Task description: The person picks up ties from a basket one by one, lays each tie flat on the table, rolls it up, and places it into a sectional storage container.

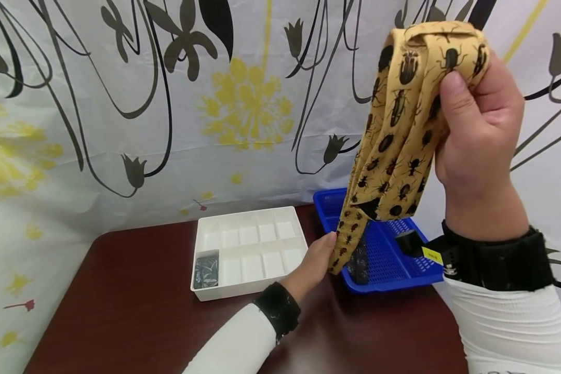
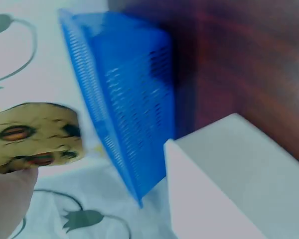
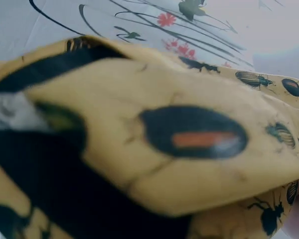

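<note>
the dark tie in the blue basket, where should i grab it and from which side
Judging by the head view, take the dark tie at its near end, coming from above. It lies flat and lengthwise on the blue basket floor, and the yellow tie, held by the right hand and touched by the left hand, hangs over its far part.

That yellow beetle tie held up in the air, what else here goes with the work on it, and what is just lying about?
In hand:
yellow tie, gripped high by the right hand
left hand, touching the tie's lower end
blue basket beneath it

Lying about:
white divided tray
dark rolled item in its corner compartment
brown table
</note>
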`<move>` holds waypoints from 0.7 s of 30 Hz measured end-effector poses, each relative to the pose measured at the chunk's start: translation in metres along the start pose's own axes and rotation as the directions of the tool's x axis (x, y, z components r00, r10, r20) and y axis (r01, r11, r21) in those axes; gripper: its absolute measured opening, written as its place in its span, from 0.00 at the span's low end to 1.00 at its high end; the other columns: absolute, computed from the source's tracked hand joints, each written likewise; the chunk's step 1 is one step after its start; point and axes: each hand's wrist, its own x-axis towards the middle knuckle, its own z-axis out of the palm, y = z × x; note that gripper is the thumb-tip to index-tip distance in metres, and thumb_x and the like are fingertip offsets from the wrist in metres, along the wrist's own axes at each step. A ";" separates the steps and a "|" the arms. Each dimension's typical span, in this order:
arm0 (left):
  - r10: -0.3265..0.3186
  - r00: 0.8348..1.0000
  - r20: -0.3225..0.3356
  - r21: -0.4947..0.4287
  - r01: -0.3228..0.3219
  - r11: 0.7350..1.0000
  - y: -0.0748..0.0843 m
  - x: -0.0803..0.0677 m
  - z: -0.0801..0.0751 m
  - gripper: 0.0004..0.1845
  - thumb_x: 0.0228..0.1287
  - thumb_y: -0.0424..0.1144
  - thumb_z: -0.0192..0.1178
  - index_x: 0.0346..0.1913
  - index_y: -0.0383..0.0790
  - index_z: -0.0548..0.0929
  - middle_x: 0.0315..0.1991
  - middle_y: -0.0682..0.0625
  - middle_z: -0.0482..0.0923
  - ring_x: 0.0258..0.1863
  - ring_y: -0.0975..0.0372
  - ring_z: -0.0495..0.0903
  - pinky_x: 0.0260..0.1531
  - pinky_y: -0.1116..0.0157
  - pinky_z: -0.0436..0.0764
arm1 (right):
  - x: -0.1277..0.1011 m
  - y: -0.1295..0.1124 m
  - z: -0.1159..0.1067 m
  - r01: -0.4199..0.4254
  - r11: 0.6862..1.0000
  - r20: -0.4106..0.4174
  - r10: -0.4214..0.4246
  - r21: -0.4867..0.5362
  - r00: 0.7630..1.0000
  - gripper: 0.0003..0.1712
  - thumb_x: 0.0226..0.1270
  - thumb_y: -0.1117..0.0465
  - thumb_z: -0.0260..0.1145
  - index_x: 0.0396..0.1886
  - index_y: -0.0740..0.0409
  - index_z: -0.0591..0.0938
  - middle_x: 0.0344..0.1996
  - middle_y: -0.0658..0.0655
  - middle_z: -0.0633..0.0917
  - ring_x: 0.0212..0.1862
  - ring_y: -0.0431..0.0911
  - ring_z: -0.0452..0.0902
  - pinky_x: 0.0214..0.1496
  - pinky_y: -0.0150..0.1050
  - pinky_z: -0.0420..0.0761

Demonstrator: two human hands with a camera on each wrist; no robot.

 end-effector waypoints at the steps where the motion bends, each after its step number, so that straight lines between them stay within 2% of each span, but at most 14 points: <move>1: -0.010 1.000 0.029 -0.030 0.011 0.999 0.004 -0.001 -0.003 0.46 0.67 0.71 0.27 0.64 0.34 0.73 0.60 0.41 0.75 0.60 0.53 0.73 0.60 0.60 0.71 | 0.001 0.000 0.002 0.000 1.000 0.003 0.000 0.003 1.000 0.14 0.59 0.76 0.62 0.35 0.90 0.71 0.27 0.70 0.77 0.27 0.54 0.73 0.32 0.38 0.74; 4: -0.052 0.995 0.086 -0.068 0.058 0.996 0.007 -0.006 -0.009 0.31 0.70 0.61 0.46 0.57 0.37 0.79 0.48 0.44 0.82 0.45 0.58 0.81 0.46 0.64 0.78 | 0.002 0.002 0.006 -0.008 1.000 0.005 0.008 0.009 1.000 0.13 0.60 0.76 0.62 0.34 0.88 0.72 0.25 0.68 0.76 0.27 0.53 0.72 0.31 0.37 0.74; 7: -0.064 0.995 0.081 -0.006 0.065 0.998 0.003 -0.010 -0.013 0.17 0.67 0.50 0.59 0.44 0.39 0.84 0.32 0.50 0.83 0.28 0.66 0.78 0.32 0.69 0.78 | 0.001 0.002 0.005 -0.035 0.999 -0.031 0.036 0.022 0.999 0.10 0.61 0.77 0.60 0.34 0.87 0.73 0.26 0.68 0.78 0.28 0.53 0.74 0.33 0.38 0.75; 9: -0.040 0.999 0.019 0.098 0.037 0.995 -0.003 -0.012 -0.019 0.12 0.66 0.46 0.60 0.40 0.40 0.84 0.29 0.53 0.82 0.26 0.69 0.76 0.30 0.71 0.77 | -0.001 0.003 0.002 -0.058 0.997 -0.066 0.061 0.045 0.996 0.09 0.61 0.78 0.59 0.34 0.86 0.73 0.27 0.68 0.78 0.29 0.53 0.75 0.33 0.38 0.76; 11: -0.006 0.998 -0.066 0.180 0.017 0.983 -0.012 -0.014 -0.028 0.11 0.65 0.43 0.60 0.34 0.38 0.84 0.26 0.52 0.81 0.23 0.69 0.73 0.29 0.71 0.75 | -0.003 0.003 -0.004 -0.085 0.991 -0.117 0.097 0.098 0.988 0.07 0.62 0.80 0.56 0.36 0.87 0.74 0.30 0.70 0.79 0.30 0.54 0.77 0.35 0.38 0.77; 13: -0.009 0.984 -0.180 0.211 0.047 0.976 -0.021 -0.016 -0.042 0.10 0.63 0.39 0.60 0.30 0.36 0.82 0.25 0.49 0.80 0.23 0.66 0.72 0.27 0.68 0.75 | -0.005 0.003 -0.014 -0.115 0.981 -0.141 0.137 0.156 0.980 0.08 0.64 0.81 0.51 0.37 0.87 0.73 0.30 0.71 0.79 0.30 0.54 0.78 0.35 0.39 0.78; 14: -0.032 0.970 -0.240 0.210 0.084 0.974 -0.025 -0.017 -0.051 0.09 0.62 0.38 0.59 0.29 0.36 0.81 0.25 0.48 0.79 0.23 0.65 0.72 0.27 0.67 0.75 | -0.007 0.003 -0.019 -0.136 0.973 -0.151 0.165 0.185 0.975 0.08 0.65 0.81 0.49 0.37 0.87 0.73 0.31 0.71 0.79 0.30 0.54 0.78 0.34 0.39 0.79; 16: -0.097 0.926 -0.366 0.175 0.171 0.970 -0.032 -0.019 -0.070 0.09 0.62 0.37 0.59 0.27 0.35 0.80 0.25 0.46 0.79 0.23 0.62 0.72 0.26 0.64 0.76 | -0.011 0.003 -0.032 -0.200 0.948 -0.136 0.239 0.249 0.962 0.11 0.66 0.81 0.45 0.36 0.87 0.74 0.30 0.71 0.80 0.29 0.54 0.79 0.33 0.40 0.79; 19: -0.195 0.826 -0.529 0.089 0.283 0.955 -0.038 -0.026 -0.101 0.07 0.61 0.36 0.57 0.33 0.36 0.82 0.31 0.45 0.81 0.27 0.59 0.75 0.28 0.63 0.77 | -0.021 0.004 -0.057 -0.348 0.890 -0.013 0.368 0.295 0.930 0.16 0.69 0.80 0.41 0.35 0.84 0.76 0.29 0.69 0.82 0.29 0.53 0.80 0.31 0.39 0.80; 21: -0.234 0.771 -0.592 0.023 0.306 0.952 -0.041 -0.032 -0.120 0.08 0.60 0.35 0.55 0.38 0.35 0.82 0.35 0.43 0.83 0.29 0.58 0.78 0.29 0.63 0.78 | -0.029 0.006 -0.073 -0.457 0.843 0.116 0.443 0.282 0.889 0.18 0.71 0.78 0.39 0.34 0.81 0.76 0.28 0.67 0.82 0.28 0.51 0.80 0.30 0.38 0.80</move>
